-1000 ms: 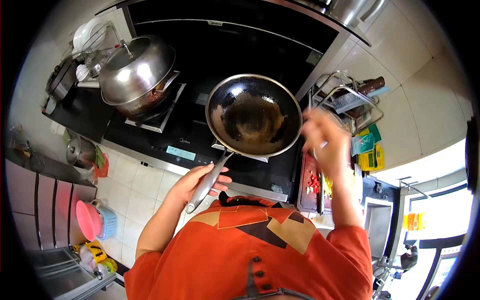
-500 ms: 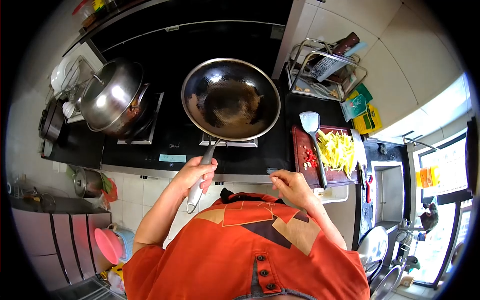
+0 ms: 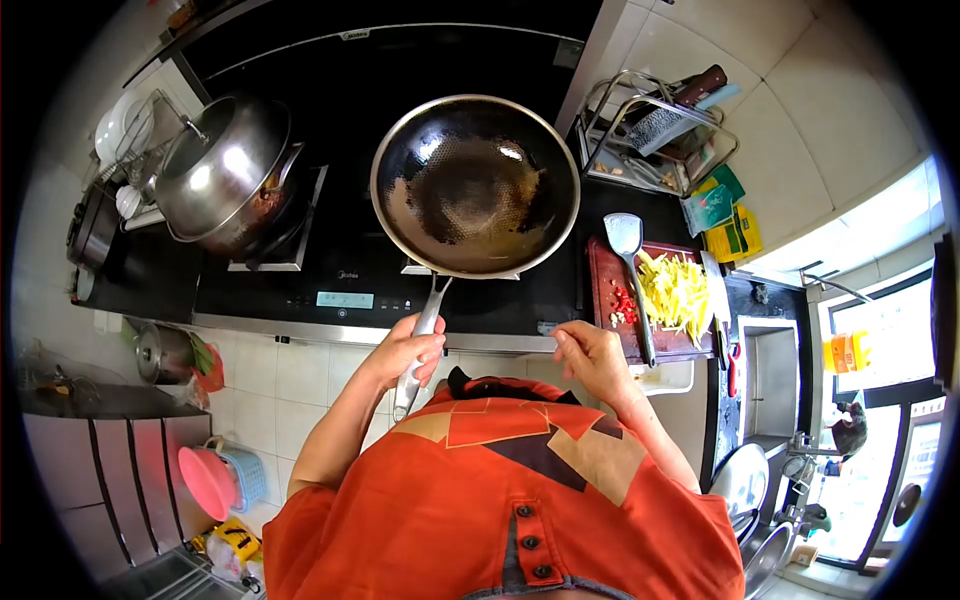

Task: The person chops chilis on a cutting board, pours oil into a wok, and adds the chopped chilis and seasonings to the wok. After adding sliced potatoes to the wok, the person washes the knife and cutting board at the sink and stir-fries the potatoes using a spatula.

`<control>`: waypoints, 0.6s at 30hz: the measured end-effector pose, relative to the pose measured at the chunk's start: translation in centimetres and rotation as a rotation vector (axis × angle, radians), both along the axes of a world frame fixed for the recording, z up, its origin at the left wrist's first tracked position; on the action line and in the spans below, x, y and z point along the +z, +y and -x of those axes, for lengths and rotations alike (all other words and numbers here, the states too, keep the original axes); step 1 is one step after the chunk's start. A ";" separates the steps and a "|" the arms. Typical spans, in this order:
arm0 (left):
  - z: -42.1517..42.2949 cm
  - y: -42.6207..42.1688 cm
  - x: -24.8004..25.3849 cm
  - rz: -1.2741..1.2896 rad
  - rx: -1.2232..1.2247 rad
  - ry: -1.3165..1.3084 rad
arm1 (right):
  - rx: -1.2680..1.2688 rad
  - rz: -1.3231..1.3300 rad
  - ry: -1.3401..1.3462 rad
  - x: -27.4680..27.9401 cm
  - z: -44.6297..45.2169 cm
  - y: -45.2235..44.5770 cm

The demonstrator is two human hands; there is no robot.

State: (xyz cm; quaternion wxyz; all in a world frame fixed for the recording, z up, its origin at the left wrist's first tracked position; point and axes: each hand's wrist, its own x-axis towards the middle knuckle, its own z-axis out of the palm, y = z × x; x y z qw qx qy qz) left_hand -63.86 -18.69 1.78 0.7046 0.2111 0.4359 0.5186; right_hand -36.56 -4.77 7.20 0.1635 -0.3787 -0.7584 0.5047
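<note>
Wok sits over the cooktop; I have it by its handle. On my feed the left grip is curled on that handle, where a second ago it hung open beside it. Meanwhile the right grip has drawn back from the wok's right side to the cooktop's front edge, half curled; I see nothing in it and cannot tell whether it is pressed together. As I judge it, control of the wok rests on the left alone. Farther right, a spatula lies on the cutting board beside yellow strips. Beyond stands a lidded pot.
</note>
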 end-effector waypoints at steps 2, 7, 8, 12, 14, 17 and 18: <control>-0.2 0.0 0.3 -0.018 0.006 -0.065 | 0.010 -0.032 -0.005 0.4 0.4 0.0; 0.9 -0.2 2.8 0.001 -0.027 -0.237 | 0.003 -0.044 0.017 0.8 1.0 -0.2; 1.2 -0.2 3.4 0.009 -0.035 -0.268 | 0.012 -0.055 0.032 0.8 1.1 -0.3; 1.9 -0.4 5.9 0.030 -0.050 -0.287 | 0.011 -0.031 0.058 1.3 1.4 -0.6; 2.0 -0.5 6.7 0.040 -0.070 -0.279 | 0.016 -0.023 0.073 1.5 1.6 -0.6; 1.5 -0.8 8.0 0.071 -0.053 -0.222 | 0.031 -0.020 0.094 1.6 1.9 -0.6; 1.3 -0.9 8.5 0.074 -0.054 -0.218 | 0.047 -0.027 0.101 1.6 2.0 -0.5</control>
